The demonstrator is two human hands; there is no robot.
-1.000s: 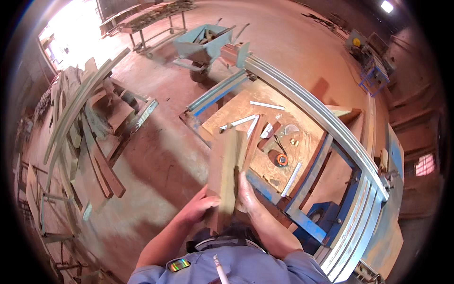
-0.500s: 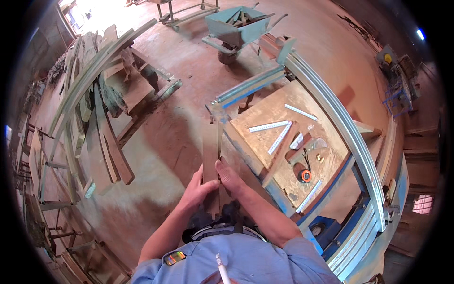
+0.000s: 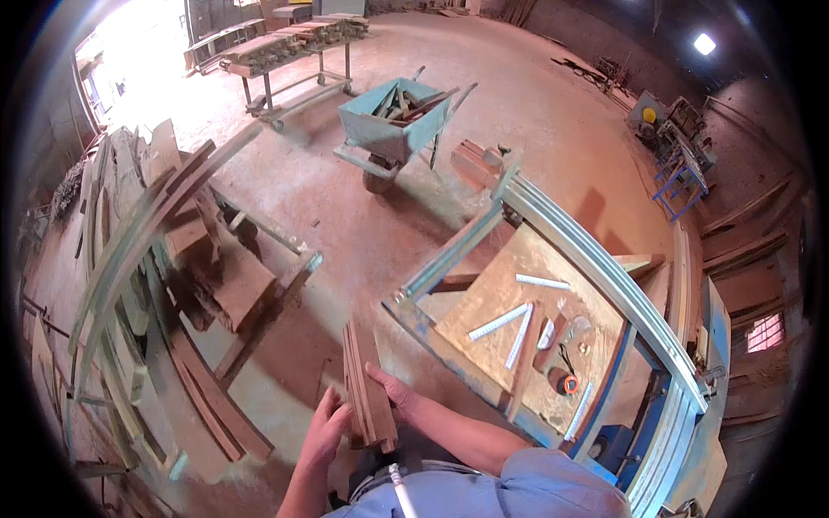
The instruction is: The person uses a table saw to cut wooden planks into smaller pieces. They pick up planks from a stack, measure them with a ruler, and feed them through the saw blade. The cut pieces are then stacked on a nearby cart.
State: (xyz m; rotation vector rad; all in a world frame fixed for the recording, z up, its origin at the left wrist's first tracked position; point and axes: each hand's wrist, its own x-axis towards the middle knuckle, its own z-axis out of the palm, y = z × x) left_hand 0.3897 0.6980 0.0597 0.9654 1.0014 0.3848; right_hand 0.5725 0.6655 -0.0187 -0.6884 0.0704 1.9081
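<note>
A short bundle of narrow wooden boards (image 3: 369, 393) is held in front of my waist, tilted with its far end pointing away from me. My right hand (image 3: 395, 395) grips the right side, its thumb lying along the top and its other fingers hidden underneath. Beside the left edge is my left hand (image 3: 325, 423), fingers stretched and partly apart, the fingertips close to the wood or just touching it. To the right stands a metal-framed bench with a wooden top (image 3: 484, 293). On it lie white folding-ruler pieces (image 3: 499, 321) and an orange-and-black tape measure (image 3: 566, 383).
A stack of long planks (image 3: 186, 345) rests on a low frame at the left. Ahead stands a blue-green wheelbarrow (image 3: 380, 129) loaded with offcuts, and beyond it a wheeled rack of timber (image 3: 294, 39). A long metal rail (image 3: 604, 285) edges the bench's far side.
The view has tilted up and shifted. The boards have turned, now showing several edges side by side. My left hand has loosened from its wrapped hold, while my right hand still grips them.
</note>
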